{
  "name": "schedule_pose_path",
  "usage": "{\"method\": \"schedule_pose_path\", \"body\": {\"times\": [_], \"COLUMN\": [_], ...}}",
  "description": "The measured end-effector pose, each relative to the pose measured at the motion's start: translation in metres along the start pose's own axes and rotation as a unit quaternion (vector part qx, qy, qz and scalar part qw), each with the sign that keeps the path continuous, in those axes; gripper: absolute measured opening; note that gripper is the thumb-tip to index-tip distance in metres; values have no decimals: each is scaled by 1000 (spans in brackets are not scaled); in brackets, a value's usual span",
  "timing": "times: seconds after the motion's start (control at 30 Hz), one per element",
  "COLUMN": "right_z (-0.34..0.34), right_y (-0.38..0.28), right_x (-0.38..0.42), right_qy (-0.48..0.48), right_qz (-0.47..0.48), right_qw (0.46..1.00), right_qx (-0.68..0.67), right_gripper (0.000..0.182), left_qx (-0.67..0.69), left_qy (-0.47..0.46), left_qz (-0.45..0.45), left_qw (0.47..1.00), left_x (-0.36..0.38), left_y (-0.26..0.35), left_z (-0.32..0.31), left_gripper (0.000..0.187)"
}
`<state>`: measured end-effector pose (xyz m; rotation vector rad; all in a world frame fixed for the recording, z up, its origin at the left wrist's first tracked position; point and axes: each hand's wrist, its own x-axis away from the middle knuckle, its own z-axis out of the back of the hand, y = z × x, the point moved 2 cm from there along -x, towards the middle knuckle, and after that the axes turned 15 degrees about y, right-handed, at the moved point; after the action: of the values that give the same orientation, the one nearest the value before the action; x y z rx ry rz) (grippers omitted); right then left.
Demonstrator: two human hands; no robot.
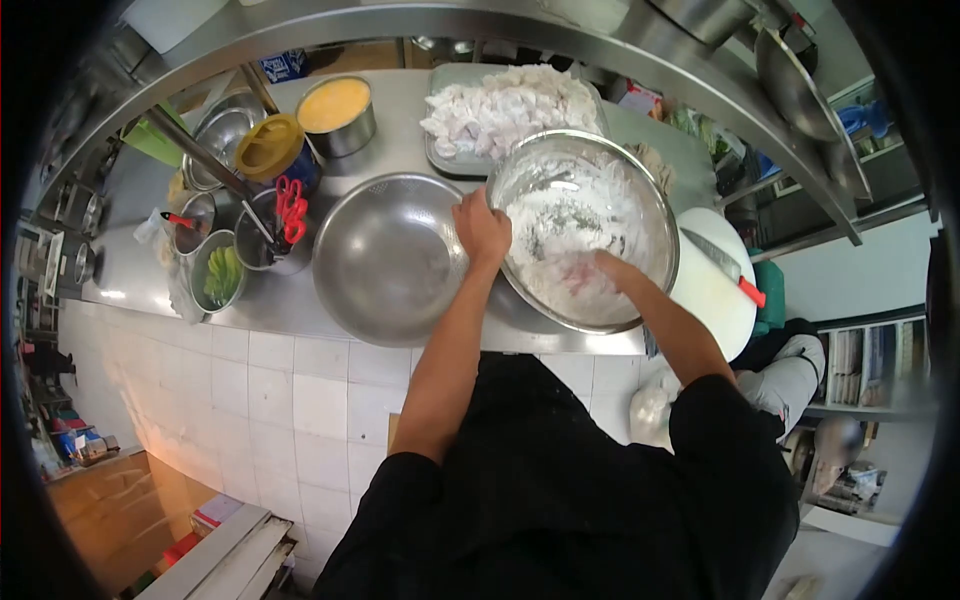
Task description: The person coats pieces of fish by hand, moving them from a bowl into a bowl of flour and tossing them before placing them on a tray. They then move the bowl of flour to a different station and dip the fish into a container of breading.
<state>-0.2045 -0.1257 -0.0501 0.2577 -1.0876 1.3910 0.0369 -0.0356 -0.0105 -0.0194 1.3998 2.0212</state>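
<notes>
My left hand (482, 230) is closed on the left rim of a steel mixing bowl (662, 250), which looks tilted. White flour (560, 205) coats the inside of that bowl. Down in the flour is my right hand (590, 272), its fingers smeared and partly covered, so I cannot see what they hold. To the left stands a steel colander (385, 255) with small holes near its rim. Behind the mixing bowl, a tray (440, 160) carries a heap of flour-coated pieces (510, 110).
A knife (715, 258) with a red handle lies on the round white cutting board (715, 310) at right. On the left are red-handled scissors (290, 210), a bowl of green slices (222, 275) and a pot of yellow liquid (335, 112). A metal shelf rail (400, 22) crosses overhead.
</notes>
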Motion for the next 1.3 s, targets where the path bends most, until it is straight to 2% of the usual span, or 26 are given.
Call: {"method": "schedule_pose_path", "body": {"times": [0.07,0.2,0.23,0.27,0.3,0.33,0.37,0.4,0.47,0.57,0.67,0.7,0.73,0.77,0.87,0.9,0.93,0.97,1.03,1.1,1.13,1.17,1.2,1.23,1.27,1.3], "right_z": [-11,28,36,37,26,9,-20,-35,-56,-53,-12,6,23,29,-8,-25,-39,-40,-44,-33,-31,-27,-34,-44,-52,-54], "right_y": [-10,-20,-2,0,11,98,40,7,-9,-26,-50,-30,-23,-18,-8,4,11,0,-42,-78,-85,-90,-95,-102,-107,-102], "right_x": [0,21,-9,-11,-14,-118,-57,-27,-21,-45,-6,-29,-46,-54,-79,-110,-132,-123,-98,-48,-36,-45,-45,-43,-40,-38], "right_qy": [-114,-12,7,27,28,146,224,141,47,-46,33,95,239,363,390,300,185,186,-14,56,128,238,233,329,396,397], "right_qz": [80,36,116,189,70,301,227,132,29,110,100,93,84,67,116,92,60,58,151,202,246,320,320,413,469,466], "right_qw": [923,933,981,980,995,938,918,979,991,928,893,892,946,928,905,937,888,888,865,858,844,875,877,849,742,744], "right_qx": [-360,-357,-159,48,68,86,238,60,-121,-354,-438,-433,-203,42,124,-153,-417,-417,-479,-469,-459,-274,-274,-2,270,268], "right_gripper": [37,34,34,35,38,35,28,28,28,32,43,40,36,31,28,25,22,22,21,23,25,43,43,52,61,61], "left_qx": [-17,-15,-2,14,11,14,7,1,0,-4,-13,-12,-14,-14,-17,-22,-21,-19,-17,-20,-24,-28,-32,-21,-23,-20], "left_qy": [5,-14,-15,-16,-3,-4,0,9,2,4,-1,-10,-9,-7,-1,1,-1,3,13,-7,-4,1,1,15,14,9], "left_qz": [10,3,4,6,9,7,8,10,10,-12,-13,-3,0,-11,-24,-19,-20,-26,-33,-18,-14,-20,-28,-51,-51,-47], "left_qw": [1000,1000,1000,1000,1000,1000,1000,1000,1000,1000,1000,1000,1000,1000,1000,1000,1000,999,999,1000,1000,999,999,998,998,999], "left_x": [2,1,0,1,2,3,4,1,2,0,2,2,1,0,0,0,1,1,-1,-1,-1,-2,-1,-1,-3,-4], "left_y": [-2,-4,-3,-2,0,1,-2,-3,-3,-8,-6,-4,-4,-5,-4,-4,-5,-7,-7,-4,-4,-3,-3,-5,-9,-13], "left_z": [-2,0,1,1,1,0,-2,-4,-3,-7,-2,-1,-2,-3,-4,-4,-6,-7,-7,-3,-3,-3,-3,-4,-6,-6], "left_gripper": [39,38,38,38,38,38,37,37,37,38,38,38,38,38,39,40,40,40,41,40,40,39,39,38,38,38]}}
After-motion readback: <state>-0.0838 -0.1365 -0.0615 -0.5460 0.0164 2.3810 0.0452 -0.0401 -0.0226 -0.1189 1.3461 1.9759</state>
